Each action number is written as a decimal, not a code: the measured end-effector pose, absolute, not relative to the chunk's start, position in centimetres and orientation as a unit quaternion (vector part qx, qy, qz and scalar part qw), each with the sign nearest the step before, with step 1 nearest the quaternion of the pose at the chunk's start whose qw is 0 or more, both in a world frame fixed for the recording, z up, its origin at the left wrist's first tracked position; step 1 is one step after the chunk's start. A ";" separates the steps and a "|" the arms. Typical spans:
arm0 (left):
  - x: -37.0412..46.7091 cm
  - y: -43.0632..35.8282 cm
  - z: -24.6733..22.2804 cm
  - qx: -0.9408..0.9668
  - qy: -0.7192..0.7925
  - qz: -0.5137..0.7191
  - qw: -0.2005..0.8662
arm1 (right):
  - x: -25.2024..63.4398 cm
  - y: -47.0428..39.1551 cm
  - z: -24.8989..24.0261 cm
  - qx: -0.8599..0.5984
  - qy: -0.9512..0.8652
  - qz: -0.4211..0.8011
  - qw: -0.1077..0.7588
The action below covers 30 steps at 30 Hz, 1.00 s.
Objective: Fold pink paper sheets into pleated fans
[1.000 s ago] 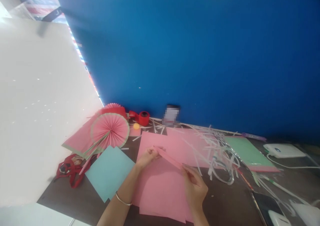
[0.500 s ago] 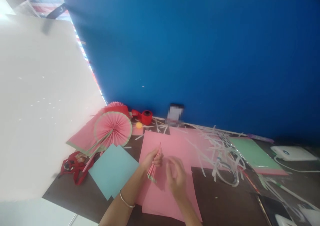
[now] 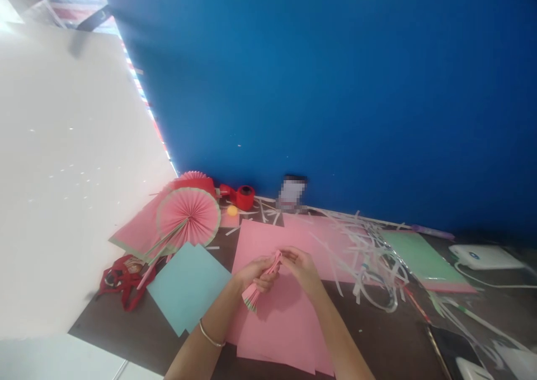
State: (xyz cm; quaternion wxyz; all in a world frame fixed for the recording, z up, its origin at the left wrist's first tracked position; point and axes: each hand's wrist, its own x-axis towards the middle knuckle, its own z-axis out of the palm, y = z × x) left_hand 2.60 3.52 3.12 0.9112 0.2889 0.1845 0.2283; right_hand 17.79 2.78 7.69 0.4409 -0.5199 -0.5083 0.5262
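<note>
My left hand (image 3: 257, 275) is closed around the middle of a pleated pink paper fan (image 3: 252, 296) with green edging, gathered into a narrow bundle. Its pleated lower end spreads out below my fingers, tilted down to the left. At the bundle's upper tip, my right hand (image 3: 300, 265) pinches the paper between thumb and fingers. Beneath both hands lie large pink paper sheets (image 3: 277, 335). Pale blue sheets (image 3: 188, 290) lie to the left of my left forearm.
A finished round pink fan (image 3: 191, 217) rests at the left back, near a red tape roll (image 3: 245, 198). Red straps (image 3: 126, 279) lie at the table's left. White paper strips (image 3: 356, 245), a green sheet pack (image 3: 423, 257) and a white device (image 3: 484, 257) are at right. A blue wall (image 3: 314, 89) stands behind.
My right hand has moved up and left from beside the fan and now pinches its tip. The bundle has tilted, its upper end leaning to the right.
</note>
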 end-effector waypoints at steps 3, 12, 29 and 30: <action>3.0 3.3 3.9 0.340 0.234 0.229 0.881 | 18.1 2.9 7.7 -0.533 -0.519 0.511 0.431; 3.6 2.8 4.6 0.387 0.276 0.240 0.847 | 19.0 2.2 7.4 -0.543 -0.601 0.441 0.387; 4.9 2.0 3.8 0.442 0.288 0.338 0.779 | 17.2 1.2 6.6 -0.579 -0.466 0.482 0.463; 4.9 2.0 3.8 0.445 0.290 0.335 0.779 | 17.2 1.1 6.6 -0.582 -0.458 0.482 0.468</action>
